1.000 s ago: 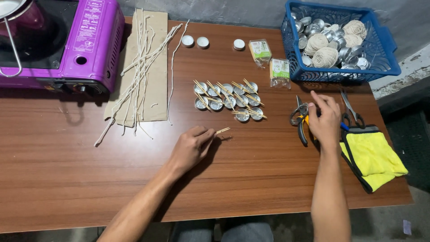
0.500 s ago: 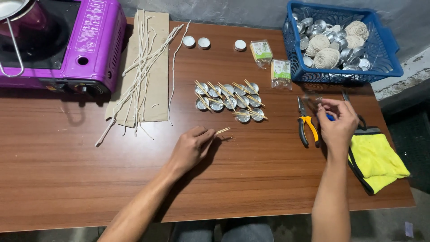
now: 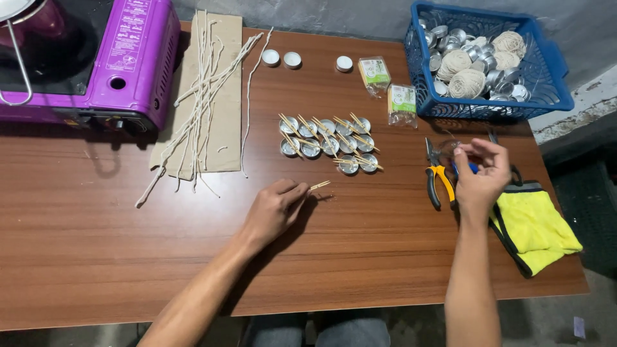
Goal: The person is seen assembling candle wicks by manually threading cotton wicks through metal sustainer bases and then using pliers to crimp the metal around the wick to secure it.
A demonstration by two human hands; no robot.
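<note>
Head cam, near to far: left hand (image 3: 273, 211) rests on the counter (image 3: 96, 257), fingers pinched on a small stick (image 3: 319, 186). Right hand (image 3: 479, 177) is lifted over the pliers (image 3: 437, 180), fingers curled round something small, can't tell what. Yellow cloth (image 3: 533, 225) beside it. Further back, about ten tins (image 3: 328, 144) already have sticks across them; loads more sit untouched in the basket (image 3: 553, 96). Wicks (image 3: 202, 96) lie on cardboard.

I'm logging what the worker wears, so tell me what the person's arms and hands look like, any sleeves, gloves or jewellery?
Both forearms are bare up to the frame's lower edge: no sleeves show. The left hand and right hand wear no gloves. No watch, bracelet or wristband shows on either wrist, and no ring is visible on the fingers, though they are small in this view.
</note>
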